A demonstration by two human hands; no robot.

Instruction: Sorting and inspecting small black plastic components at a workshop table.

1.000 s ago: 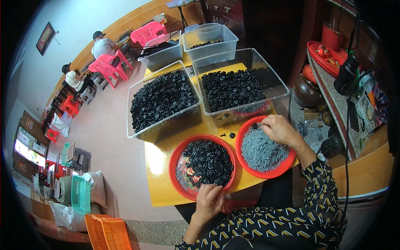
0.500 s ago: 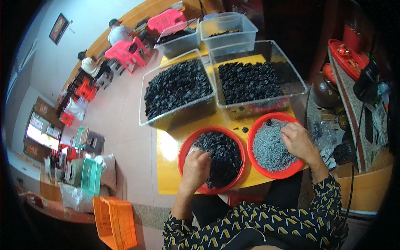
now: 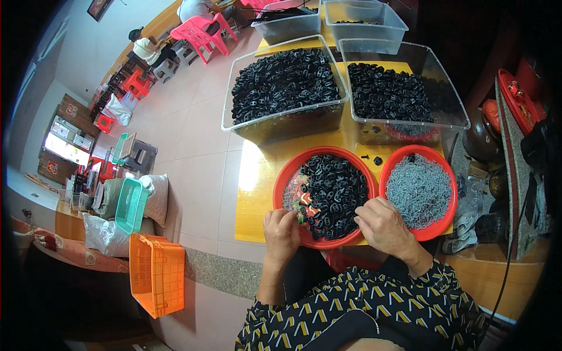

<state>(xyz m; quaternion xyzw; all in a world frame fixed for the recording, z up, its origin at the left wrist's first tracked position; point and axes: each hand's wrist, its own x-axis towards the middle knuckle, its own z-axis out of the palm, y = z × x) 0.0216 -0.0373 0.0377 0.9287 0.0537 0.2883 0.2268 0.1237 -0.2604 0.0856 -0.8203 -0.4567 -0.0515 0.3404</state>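
In front of me a red basin (image 3: pixel 283 175) holds many small black plastic pieces (image 3: pixel 336 196) with holes in them. Its left side shows a patterned bottom. My left hand (image 3: pixel 281 235) is at the basin's near left rim, fingers pinched together; whatever they hold is hidden. Over the near right rim, my right hand (image 3: pixel 383 227) is also closed in a pinch, fingertips beside the black pieces, their contents too small to make out. To the right, a second red basin (image 3: pixel 451 175) is filled with small grey screw-like pieces (image 3: pixel 418 190).
Two clear bins (image 3: pixel 285 117) (image 3: pixel 404 123) of black pieces stand behind the basins on the yellow table (image 3: pixel 249 202). A loose black piece (image 3: pixel 377 161) lies between. An orange crate (image 3: pixel 157 275) stands left on the floor. Farther off, a person (image 3: pixel 146 50) sits near pink chairs (image 3: pixel 202 36).
My right hand has moved left from the basin of grey pieces to the rim of the black-piece basin. My left hand has drawn back toward the near left rim. The view has shifted.
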